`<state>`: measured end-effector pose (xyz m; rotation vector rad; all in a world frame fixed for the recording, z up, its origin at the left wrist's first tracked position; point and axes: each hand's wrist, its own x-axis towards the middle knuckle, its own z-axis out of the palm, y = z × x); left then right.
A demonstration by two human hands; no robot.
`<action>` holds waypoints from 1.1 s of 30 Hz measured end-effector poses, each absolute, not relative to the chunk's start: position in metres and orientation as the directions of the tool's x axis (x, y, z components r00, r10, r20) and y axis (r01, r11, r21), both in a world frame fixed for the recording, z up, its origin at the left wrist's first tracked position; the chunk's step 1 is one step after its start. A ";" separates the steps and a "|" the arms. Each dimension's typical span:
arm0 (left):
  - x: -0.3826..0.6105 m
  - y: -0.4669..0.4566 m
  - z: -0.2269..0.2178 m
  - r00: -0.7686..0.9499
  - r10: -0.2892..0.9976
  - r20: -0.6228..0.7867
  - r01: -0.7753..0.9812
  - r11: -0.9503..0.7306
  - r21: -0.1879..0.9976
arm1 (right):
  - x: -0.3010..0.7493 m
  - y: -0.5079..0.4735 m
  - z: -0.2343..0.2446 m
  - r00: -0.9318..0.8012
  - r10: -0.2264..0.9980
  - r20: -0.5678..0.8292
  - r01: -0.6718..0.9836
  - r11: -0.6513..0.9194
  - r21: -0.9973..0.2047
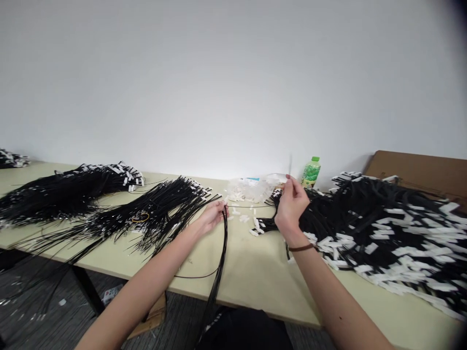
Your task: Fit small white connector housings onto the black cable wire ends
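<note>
My left hand [214, 214] is closed round the top of a thin bundle of black cords [220, 262] that hangs over the near edge of the pale table [251, 272]. My right hand [291, 203] is raised above the table, fingers pinched on something small I cannot make out. It hovers beside a clear bag of small white clips [251, 188], with loose white clips [244, 218] scattered below it. A dark band sits on the right wrist.
Big heaps of black cords with white tags lie at the right [386, 228], at centre left [160, 211] and far left [62, 192]. A green bottle [311, 171] stands by the wall. A brown cardboard box [419, 170] sits at the far right.
</note>
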<state>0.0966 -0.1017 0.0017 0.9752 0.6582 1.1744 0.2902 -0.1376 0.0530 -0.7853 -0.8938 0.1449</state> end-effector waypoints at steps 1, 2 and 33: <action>0.098 -0.103 0.001 0.282 0.957 0.065 -0.461 0.076 0.884 | 0.286 -0.141 0.050 0.559 0.353 0.751 0.368 0.705 -0.606; 0.100 -0.104 0.001 0.279 0.957 0.074 -0.474 0.070 0.878 | 0.281 -0.144 0.046 0.433 0.304 0.849 0.520 0.685 -0.511; 0.101 -0.108 0.007 0.275 0.943 0.187 -0.643 0.036 0.765 | 0.250 -0.157 0.015 -0.338 0.173 0.925 0.838 0.503 0.212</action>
